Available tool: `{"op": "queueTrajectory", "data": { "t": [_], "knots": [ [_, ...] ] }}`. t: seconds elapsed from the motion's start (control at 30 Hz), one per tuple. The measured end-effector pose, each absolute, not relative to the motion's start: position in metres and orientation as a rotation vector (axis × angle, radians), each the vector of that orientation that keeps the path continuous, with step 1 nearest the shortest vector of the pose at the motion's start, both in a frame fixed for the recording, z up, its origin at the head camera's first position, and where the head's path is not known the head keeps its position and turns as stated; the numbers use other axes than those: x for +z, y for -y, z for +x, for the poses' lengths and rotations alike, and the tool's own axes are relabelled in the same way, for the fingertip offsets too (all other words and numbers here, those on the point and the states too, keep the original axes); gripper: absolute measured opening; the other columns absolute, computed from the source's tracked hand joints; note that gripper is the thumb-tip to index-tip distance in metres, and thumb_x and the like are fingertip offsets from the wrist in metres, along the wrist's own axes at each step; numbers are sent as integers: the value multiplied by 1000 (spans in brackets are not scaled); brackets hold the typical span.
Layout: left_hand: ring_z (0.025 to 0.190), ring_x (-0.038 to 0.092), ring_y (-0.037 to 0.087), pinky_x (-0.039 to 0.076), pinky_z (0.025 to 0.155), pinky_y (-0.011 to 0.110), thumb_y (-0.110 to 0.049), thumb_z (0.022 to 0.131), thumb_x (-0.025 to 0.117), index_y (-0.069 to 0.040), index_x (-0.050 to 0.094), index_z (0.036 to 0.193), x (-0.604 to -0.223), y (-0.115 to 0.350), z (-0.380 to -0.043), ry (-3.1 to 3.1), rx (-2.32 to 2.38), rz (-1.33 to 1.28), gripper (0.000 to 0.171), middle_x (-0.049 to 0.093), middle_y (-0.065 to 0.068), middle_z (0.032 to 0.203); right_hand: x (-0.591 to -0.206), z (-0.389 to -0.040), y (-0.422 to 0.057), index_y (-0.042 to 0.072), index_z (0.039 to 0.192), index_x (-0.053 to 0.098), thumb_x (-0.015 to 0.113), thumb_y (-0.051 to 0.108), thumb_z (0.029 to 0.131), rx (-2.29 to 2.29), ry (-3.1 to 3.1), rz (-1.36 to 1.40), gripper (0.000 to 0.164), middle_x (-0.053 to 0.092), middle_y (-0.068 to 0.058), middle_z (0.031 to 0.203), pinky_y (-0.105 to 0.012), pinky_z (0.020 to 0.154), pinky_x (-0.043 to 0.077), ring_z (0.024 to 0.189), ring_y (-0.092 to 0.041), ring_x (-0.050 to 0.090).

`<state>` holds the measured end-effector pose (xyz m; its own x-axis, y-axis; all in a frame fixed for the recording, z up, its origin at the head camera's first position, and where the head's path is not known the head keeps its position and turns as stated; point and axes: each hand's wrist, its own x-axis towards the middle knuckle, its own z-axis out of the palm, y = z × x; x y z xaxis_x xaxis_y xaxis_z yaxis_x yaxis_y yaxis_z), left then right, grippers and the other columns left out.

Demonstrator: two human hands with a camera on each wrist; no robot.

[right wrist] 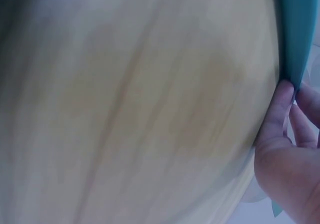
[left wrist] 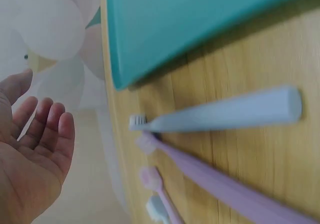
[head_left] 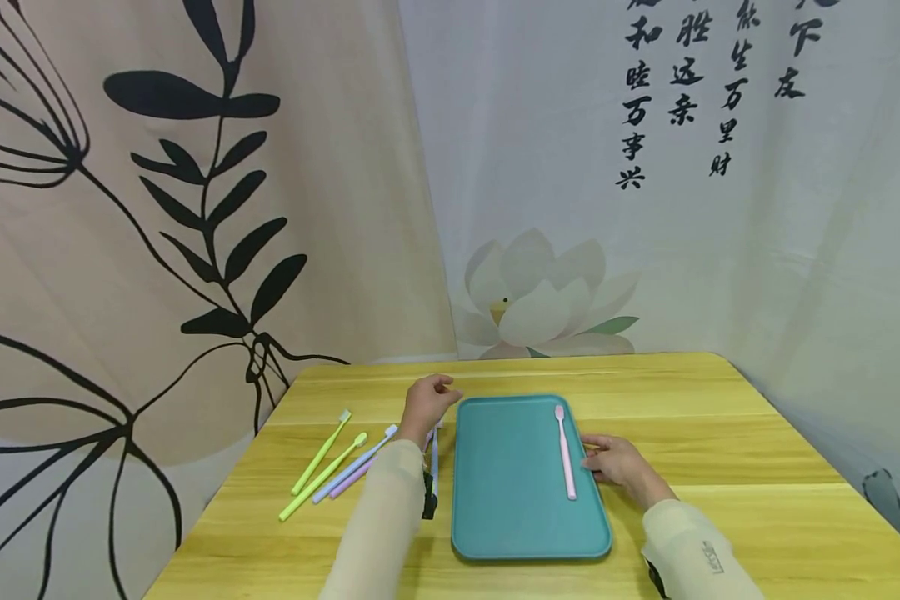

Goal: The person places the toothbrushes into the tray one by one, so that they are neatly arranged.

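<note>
A teal tray (head_left: 510,483) lies on the table with one pink toothbrush (head_left: 566,458) along its right side. My right hand (head_left: 621,467) pinches the tray's right rim between thumb and fingers, also seen in the right wrist view. Near the tray's far left corner, my left hand (head_left: 425,406) hovers with relaxed fingers and nothing in them. Below it, a pale blue toothbrush (left wrist: 230,110) lies beside the tray, its head close to that of a purple toothbrush (left wrist: 215,184). My left forearm partly covers these brushes in the head view.
Left of my forearm lie two green toothbrushes (head_left: 321,452), a blue toothbrush (head_left: 356,464) and another purplish one (head_left: 352,481), all slanted. The wooden table (head_left: 720,433) ends at a printed cloth backdrop (head_left: 360,208).
</note>
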<state>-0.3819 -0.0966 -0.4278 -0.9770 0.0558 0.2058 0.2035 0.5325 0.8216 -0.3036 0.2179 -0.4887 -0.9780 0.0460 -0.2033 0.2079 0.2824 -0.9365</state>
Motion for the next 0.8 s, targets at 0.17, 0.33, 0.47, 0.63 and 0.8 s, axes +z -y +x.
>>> {"op": "queueTrajectory", "data": {
  "t": [0.17,0.33,0.47,0.63,0.8],
  "knots": [
    [95,59,26,51,84,41,-19,93,71,-2,67,124,-428,113,-382,2610,-1446,-184,36,64,11,106,-490,-304,-219,-11,141,45,61,-7,92,-1792,-2406,228,52,57,-19,105,-35,74,56,87,-20,61],
    [99,58,28,51,84,43,-18,94,70,-1,66,125,-426,130,-382,2605,-1414,-128,36,62,13,110,-491,-304,-219,-11,141,46,62,-7,92,-1794,-2412,231,52,58,-18,106,-34,74,56,88,-20,61],
    [100,58,29,50,85,44,-19,93,70,0,65,125,-425,143,-383,2600,-1386,-94,37,62,14,111,-491,-304,-220,-10,141,46,61,-7,92,-1785,-2418,235,52,58,-19,107,-35,75,56,89,-21,61],
    [103,58,30,49,86,45,-20,93,71,-2,64,129,-425,158,-385,2605,-1392,-58,40,61,15,115,-490,-302,-219,-10,141,47,61,-7,92,-1792,-2421,240,51,57,-18,105,-34,74,56,88,-21,61],
    [105,57,32,48,87,46,-21,94,70,-4,62,132,-424,176,-386,2604,-1411,-12,42,60,16,117,-490,-300,-218,-10,140,47,61,-8,92,-1798,-2422,243,50,57,-17,104,-33,73,56,87,-20,60]
  ]
}}
